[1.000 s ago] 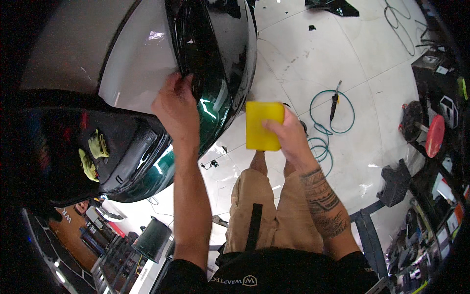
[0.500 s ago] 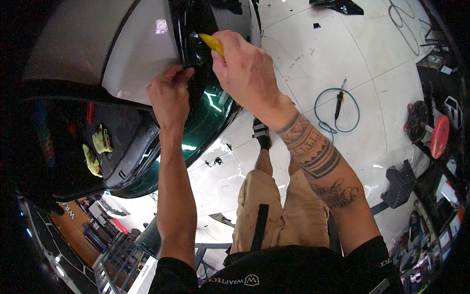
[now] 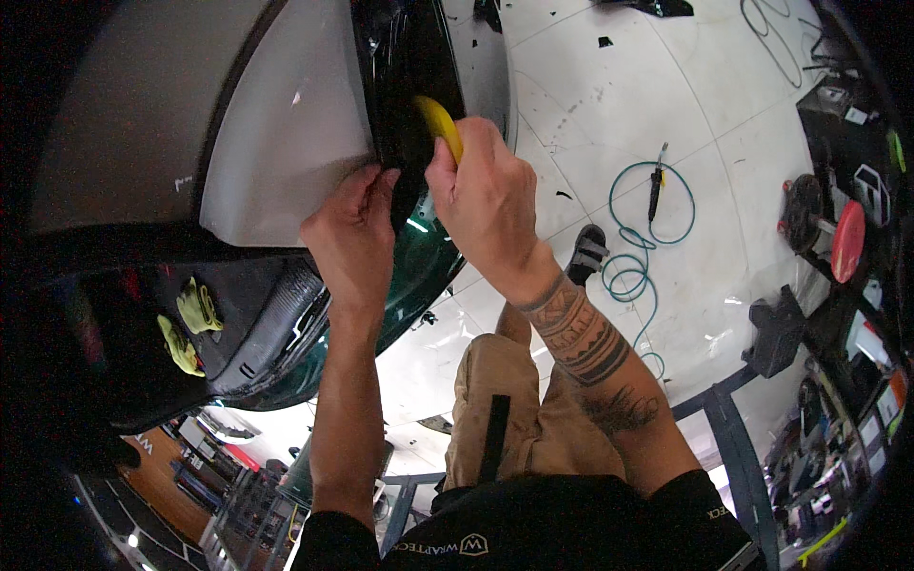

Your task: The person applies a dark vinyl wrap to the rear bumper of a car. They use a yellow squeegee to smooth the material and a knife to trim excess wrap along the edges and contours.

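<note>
A curved yellow squeegee (image 3: pixel 439 126) sticks out of my right hand (image 3: pixel 490 200), whose fingers are closed round it. Its tip rests at or just above the glossy black strip (image 3: pixel 405 57) beside the car's window (image 3: pixel 286 143). To the left, my left hand (image 3: pixel 352 233) has thumb and fingers pinched together at the strip's edge, low by the window corner. Whatever is between those fingertips is too small or hidden to make out. Dark green bodywork (image 3: pixel 424 249) shows below both hands.
Yellow-green gloves (image 3: pixel 198 305) lie inside the open rear of the car. On the tiled floor is a coiled teal hose (image 3: pixel 692 205) with a black air gun (image 3: pixel 655 195). A red-and-black wheeled item (image 3: pixel 845 238) and a dark step (image 3: pixel 773 333) stand at right.
Both hands have moved down in the picture along the black strip, the squeegee with the right one. The car appears lower too, as the view shifts. My foot has moved right.
</note>
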A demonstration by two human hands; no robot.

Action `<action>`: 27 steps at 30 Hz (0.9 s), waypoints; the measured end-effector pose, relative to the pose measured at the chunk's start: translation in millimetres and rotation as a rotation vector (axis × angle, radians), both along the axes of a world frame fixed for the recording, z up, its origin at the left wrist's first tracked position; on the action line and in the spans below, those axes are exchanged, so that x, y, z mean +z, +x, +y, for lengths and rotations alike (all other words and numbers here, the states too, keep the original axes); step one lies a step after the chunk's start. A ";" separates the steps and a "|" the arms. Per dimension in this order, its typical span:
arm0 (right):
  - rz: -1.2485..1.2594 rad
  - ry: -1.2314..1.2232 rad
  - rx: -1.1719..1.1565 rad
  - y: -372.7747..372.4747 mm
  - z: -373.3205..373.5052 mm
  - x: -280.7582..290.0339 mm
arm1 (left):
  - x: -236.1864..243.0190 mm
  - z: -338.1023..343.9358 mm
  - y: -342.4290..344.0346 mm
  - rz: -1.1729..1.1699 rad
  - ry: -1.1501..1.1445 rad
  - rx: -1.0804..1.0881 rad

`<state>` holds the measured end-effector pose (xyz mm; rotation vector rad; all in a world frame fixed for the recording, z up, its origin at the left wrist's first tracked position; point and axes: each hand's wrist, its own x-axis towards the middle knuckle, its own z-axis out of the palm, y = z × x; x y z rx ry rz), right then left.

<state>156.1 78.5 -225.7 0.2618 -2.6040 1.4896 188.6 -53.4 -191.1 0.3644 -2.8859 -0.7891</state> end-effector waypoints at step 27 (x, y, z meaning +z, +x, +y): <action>-0.614 -0.308 -0.352 93.1 -76.1 -41.4 | -24.7 -18.0 22.1 -0.029 -0.121 -0.173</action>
